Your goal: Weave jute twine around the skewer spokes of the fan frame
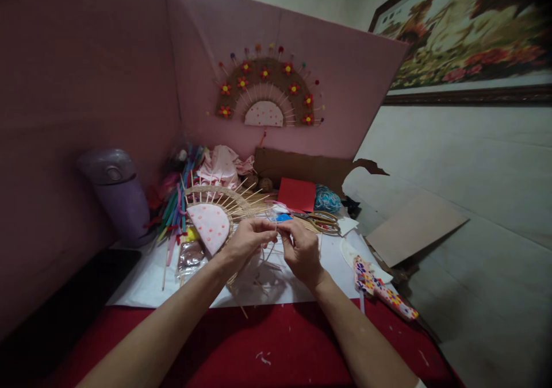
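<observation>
Just left of the left hand (pixel 248 239), close against its wrist: a half-built skewer fan (pixel 215 215) with a pink dotted half-disc, sticks radiating up and to the right. Left hand curled, thumb and forefinger pinching a thin skewer (pixel 269 254) where it meets the right hand (pixel 302 253), which is closed on it likewise. Slants down-left from the fingertips; upper end hard to make out. Equally near both hands. Beyond the right hand, scissors (pixel 322 221); right of it, a floral-patterned tool (pixel 383 291) on the table (pixel 280 330).
</observation>
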A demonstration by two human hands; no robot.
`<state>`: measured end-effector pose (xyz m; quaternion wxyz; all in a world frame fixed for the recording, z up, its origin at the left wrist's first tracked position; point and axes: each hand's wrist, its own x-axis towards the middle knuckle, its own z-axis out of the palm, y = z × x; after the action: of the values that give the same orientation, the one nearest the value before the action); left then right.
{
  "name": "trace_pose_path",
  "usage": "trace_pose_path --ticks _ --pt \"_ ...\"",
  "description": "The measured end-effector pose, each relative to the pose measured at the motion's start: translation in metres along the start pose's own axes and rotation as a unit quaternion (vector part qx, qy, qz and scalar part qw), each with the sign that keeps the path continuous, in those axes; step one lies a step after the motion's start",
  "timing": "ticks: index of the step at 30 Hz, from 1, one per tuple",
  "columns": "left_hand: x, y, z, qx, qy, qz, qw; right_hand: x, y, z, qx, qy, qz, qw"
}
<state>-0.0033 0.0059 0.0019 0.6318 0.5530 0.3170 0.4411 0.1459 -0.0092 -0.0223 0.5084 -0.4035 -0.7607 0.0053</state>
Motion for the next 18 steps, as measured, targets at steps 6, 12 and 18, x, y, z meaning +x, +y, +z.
trace_pose_path --ticks 6,12,18 --pt "-0.0016 0.0024 0.0048 0.035 0.045 0.001 0.998 0.0001 0.0006 0.0008 -0.095 -0.032 -0.036 0.994" --pt "-0.0005 0.0023 0.0038 0.060 0.050 -0.011 0.997 -0.0003 -0.0003 0.0044 -0.137 -0.041 -0.047 0.989" --pt "0.0023 -0.0006 0.0009 0.058 0.026 -0.015 0.998 0.0004 0.0027 0.0093 -0.150 -0.014 -0.032 0.988"
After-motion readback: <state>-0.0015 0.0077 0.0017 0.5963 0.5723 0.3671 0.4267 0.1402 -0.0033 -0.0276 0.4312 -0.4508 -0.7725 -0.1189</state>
